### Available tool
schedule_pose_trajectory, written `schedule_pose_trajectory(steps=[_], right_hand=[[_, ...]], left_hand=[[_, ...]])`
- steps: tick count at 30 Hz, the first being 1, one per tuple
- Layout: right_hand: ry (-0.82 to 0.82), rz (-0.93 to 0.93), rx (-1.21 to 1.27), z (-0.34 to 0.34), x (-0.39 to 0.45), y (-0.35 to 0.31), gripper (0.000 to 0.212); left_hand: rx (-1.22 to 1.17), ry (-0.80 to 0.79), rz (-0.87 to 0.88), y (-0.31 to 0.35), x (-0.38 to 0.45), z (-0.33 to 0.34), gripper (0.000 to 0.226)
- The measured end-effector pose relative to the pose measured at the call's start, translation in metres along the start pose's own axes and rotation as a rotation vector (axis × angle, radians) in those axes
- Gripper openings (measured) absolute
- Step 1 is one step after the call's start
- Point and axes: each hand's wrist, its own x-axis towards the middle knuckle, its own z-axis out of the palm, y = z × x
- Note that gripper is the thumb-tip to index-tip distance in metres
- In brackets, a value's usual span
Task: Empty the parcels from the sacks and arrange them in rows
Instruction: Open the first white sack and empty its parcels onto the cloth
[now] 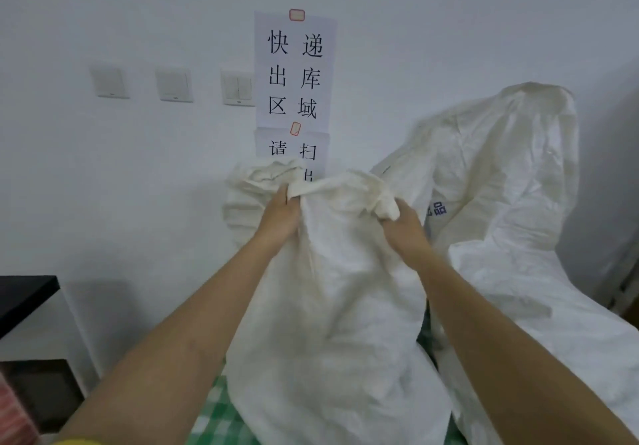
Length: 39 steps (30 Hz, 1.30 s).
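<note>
Now both hands are up at the top of the sack (332,289) — the left hand (278,218) has a fistful of bunched cloth at the upper left of it, fingers curled into the fabric, and the right hand (403,225) is clamped on a twisted wad at the upper right. Two grips set apart like that look meant to hoist or spread the sack, probably to get it open or tip it. It stands tall between the forearms, its lower part bulging, resting on a green checked cloth (214,410). No parcels showing; whatever is inside is hidden by the weave, so the emptying looks barely begun.

Just to the right, touching it, a second sack (511,175) slumps against the wall, taller, with blue print on its side — likely waiting its turn. Behind the hands a paper sign (294,68) with large black characters hangs on the wall, three switches (173,83) to its left. A dark table (24,292) edges in low on the left.
</note>
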Motion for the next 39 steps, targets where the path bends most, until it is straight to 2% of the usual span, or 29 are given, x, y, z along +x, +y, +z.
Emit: schedule_pose_trajectory(steps=[2,4,6,8,10,13,15,17,19,21,22,24,26,27,28,30,32,34,35,37,39], right_hand=[[0.122,-0.133,0.174,-0.013,0.008,-0.029,0.01],[0.171,-0.176,0.171,-0.017,0.002,-0.029,0.017],[0.054,-0.032,-0.079,-0.006,-0.009,-0.004,0.007],[-0.124,0.164,-0.235,0.004,-0.012,0.015,0.029],[-0.093,0.12,-0.114,0.004,-0.011,0.0,0.028],[0.054,-0.033,-0.045,-0.006,-0.011,-0.028,0.017],[0.001,-0.096,-0.116,-0.012,-0.017,-0.029,0.033],[-0.148,-0.107,-0.284,-0.018,-0.019,-0.023,0.059],[-0.254,-0.11,-0.587,-0.023,-0.016,-0.018,0.085],[-0.274,-0.111,-0.992,-0.025,-0.011,-0.016,0.101],[-0.279,-0.128,-1.176,-0.025,-0.01,-0.017,0.099],[-0.228,-0.231,-1.389,-0.021,-0.01,-0.011,0.075],[-0.058,-0.355,-1.448,-0.013,-0.009,0.003,0.041],[0.033,-0.398,-1.459,-0.009,-0.009,0.008,0.031],[0.113,-0.455,-1.436,-0.005,-0.004,0.012,0.03],[0.187,-0.516,-1.39,-0.002,0.003,0.011,0.031],[0.115,-0.497,-1.403,0.001,0.012,0.01,0.034],[-0.039,-0.392,-1.406,0.0,0.02,0.006,0.037],[-0.085,-0.349,-1.383,-0.002,0.021,0.005,0.037],[-0.147,-0.255,-1.281,-0.005,0.029,0.003,0.038],[-0.194,-0.137,-1.114,-0.007,0.035,0.005,0.061]], left_hand=[[-0.16,0.09,0.102,0.023,0.007,-0.011,0.03],[-0.212,0.168,0.121,0.015,0.006,-0.017,0.021],[0.032,0.099,0.008,-0.007,0.001,-0.011,0.02],[0.224,-0.057,-0.082,-0.017,0.001,-0.006,0.027],[0.156,-0.113,-0.068,-0.002,0.001,-0.007,0.028],[0.013,-0.054,-0.026,0.014,0.004,-0.015,0.028],[-0.037,0.004,-0.034,0.008,0.001,-0.022,0.023],[-0.034,0.055,-0.043,0.001,-0.002,-0.027,0.015],[-0.05,0.077,-0.039,0.0,-0.003,-0.03,0.01],[-0.076,0.036,-0.034,0.0,-0.002,-0.031,0.012],[-0.094,-0.001,-0.046,0.001,-0.001,-0.031,0.012],[-0.139,-0.07,-0.087,0.004,-0.002,-0.032,0.02],[-0.147,-0.154,-0.132,0.006,-0.002,-0.035,0.026],[-0.113,-0.209,-0.139,0.006,-0.002,-0.038,0.031],[-0.041,-0.261,-0.13,0.007,-0.001,-0.042,0.036],[0.196,-0.358,-0.068,0.008,-0.001,-0.049,0.061],[0.48,-0.426,0.006,0.007,0.001,-0.053,0.097],[0.689,-0.455,0.036,0.002,0.009,-0.054,0.112],[0.755,-0.441,0.045,-0.002,0.014,-0.052,0.107],[0.891,-0.38,0.082,-0.012,0.026,-0.047,0.068],[0.985,-0.296,0.094,-0.013,0.028,-0.039,0.032]])
